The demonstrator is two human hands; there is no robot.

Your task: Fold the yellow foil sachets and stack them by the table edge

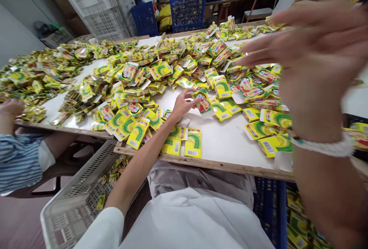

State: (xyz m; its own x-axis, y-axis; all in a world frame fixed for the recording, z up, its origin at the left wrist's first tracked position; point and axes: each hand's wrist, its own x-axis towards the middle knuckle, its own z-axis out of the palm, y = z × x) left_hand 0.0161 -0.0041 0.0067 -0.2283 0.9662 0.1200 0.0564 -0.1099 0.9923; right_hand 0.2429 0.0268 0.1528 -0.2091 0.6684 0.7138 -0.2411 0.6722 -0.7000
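My left hand (pixel 184 105) reaches over the white tabletop, its thumb and fingers closed on the edge of a small yellow-and-green carton (pixel 203 103) with a red picture on its face. Close to the camera on the right, my right hand (pixel 313 42) is raised above the table, slightly blurred. Its fingers are stretched out and I see nothing in them. A white braided bracelet (pixel 322 145) circles that wrist. Flat cartons (pixel 193 143) lie by the table's front edge below my left hand. More cartons (pixel 267 118) lie under my right forearm.
A large heap of cartons (pixel 161 69) spreads across the table (pixel 230 145). White crates (pixel 94 7) and blue crates (pixel 188 7) stand behind it. A white basket (pixel 66 203) with cartons sits below left. Another person's hand (pixel 13 107) is at the left pile.
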